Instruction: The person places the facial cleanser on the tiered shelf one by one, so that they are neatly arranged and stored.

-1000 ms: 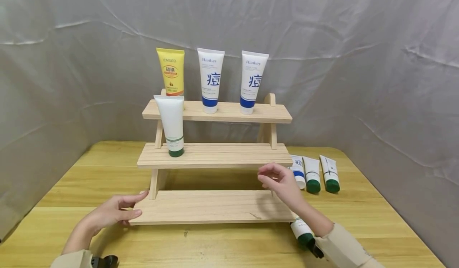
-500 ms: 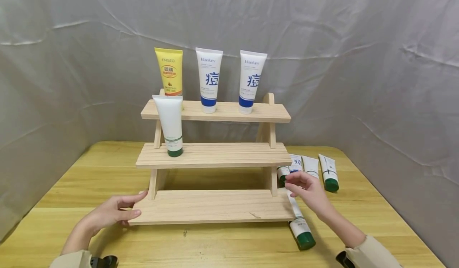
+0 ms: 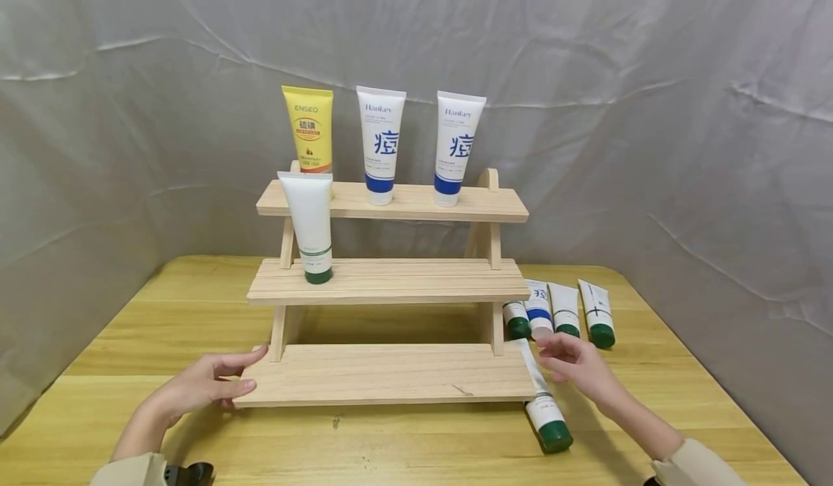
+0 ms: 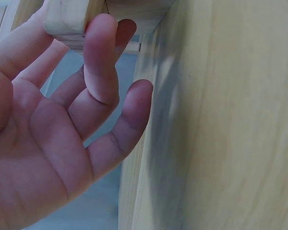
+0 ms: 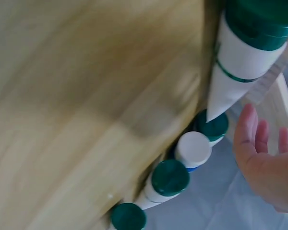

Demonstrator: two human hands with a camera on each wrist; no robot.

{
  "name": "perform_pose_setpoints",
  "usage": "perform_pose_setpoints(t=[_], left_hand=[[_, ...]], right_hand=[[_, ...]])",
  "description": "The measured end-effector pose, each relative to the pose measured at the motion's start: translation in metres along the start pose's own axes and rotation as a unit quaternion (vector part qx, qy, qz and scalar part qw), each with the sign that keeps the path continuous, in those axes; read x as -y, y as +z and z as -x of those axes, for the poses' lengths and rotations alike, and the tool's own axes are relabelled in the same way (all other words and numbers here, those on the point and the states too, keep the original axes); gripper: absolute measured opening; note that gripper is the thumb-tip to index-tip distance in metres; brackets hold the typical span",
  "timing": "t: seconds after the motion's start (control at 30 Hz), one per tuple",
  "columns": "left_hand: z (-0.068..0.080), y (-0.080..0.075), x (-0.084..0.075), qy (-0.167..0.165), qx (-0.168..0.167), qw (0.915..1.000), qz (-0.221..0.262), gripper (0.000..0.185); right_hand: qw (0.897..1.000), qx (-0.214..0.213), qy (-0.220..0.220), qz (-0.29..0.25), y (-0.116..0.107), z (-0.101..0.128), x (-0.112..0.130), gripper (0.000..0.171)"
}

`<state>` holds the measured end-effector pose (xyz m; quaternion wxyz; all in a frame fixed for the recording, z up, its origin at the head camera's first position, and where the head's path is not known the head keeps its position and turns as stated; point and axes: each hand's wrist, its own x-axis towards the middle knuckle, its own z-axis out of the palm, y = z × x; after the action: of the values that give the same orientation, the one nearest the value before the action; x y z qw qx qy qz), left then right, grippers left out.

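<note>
The right hand (image 3: 575, 363) has drifted lower and outward, fingers loose and apart, holding nothing, hovering just beside the white green-capped tube (image 3: 542, 401) lying on the yellow wooden table (image 3: 416, 442). The left hand (image 3: 202, 387) still rests open against the three-tier pale wooden rack (image 3: 384, 374).

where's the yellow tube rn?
In the head view the yellow tube stands upright at the left end of the rack's top shelf, left of two white-and-blue tubes, with a green-capped white tube one shelf below.
</note>
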<state>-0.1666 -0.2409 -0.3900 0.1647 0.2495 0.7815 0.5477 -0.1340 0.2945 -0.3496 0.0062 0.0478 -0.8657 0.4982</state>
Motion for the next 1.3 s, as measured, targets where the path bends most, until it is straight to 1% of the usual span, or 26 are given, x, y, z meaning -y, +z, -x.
perform_pose_setpoints(t=[0.17, 0.37, 0.47, 0.6, 0.83, 0.97, 1.2, 1.3], left_hand=[[0.0, 0.0, 0.0, 0.004, 0.0, 1.0, -0.002, 0.05], [0.001, 0.0, 0.001, 0.005, 0.001, 1.0, 0.0, 0.05], [0.001, 0.0, 0.001, 0.006, 0.002, 1.0, 0.002, 0.05], [0.0, 0.0, 0.001, 0.007, 0.002, 1.0, 0.004, 0.051], [0.0, 0.0, 0.002, 0.007, 0.004, 1.0, 0.004, 0.052], [0.0, 0.0, 0.002, 0.005, 0.005, 1.0, 0.006, 0.051], [0.0, 0.0, 0.002, 0.003, 0.005, 1.0, 0.006, 0.051], [0.0, 0.0, 0.002, 0.006, 0.005, 1.0, 0.004, 0.051]], right_hand=[[0.999, 0.046, 0.019, 0.015, -0.005, 0.0, -0.011, 0.037], [0.993, 0.111, 0.036, -0.008, -0.007, -0.002, -0.019, 0.052], [0.99, 0.132, 0.043, -0.009, -0.008, -0.004, -0.022, 0.056], [0.987, 0.156, 0.047, 0.002, -0.008, -0.007, -0.024, 0.059], [0.983, 0.171, 0.059, 0.016, -0.008, -0.01, -0.024, 0.064], [0.982, 0.175, 0.074, 0.005, -0.008, -0.01, -0.023, 0.067], [0.978, 0.168, 0.119, -0.023, -0.005, -0.006, -0.021, 0.069], [0.978, 0.165, 0.127, -0.026, -0.004, -0.004, -0.02, 0.071]])
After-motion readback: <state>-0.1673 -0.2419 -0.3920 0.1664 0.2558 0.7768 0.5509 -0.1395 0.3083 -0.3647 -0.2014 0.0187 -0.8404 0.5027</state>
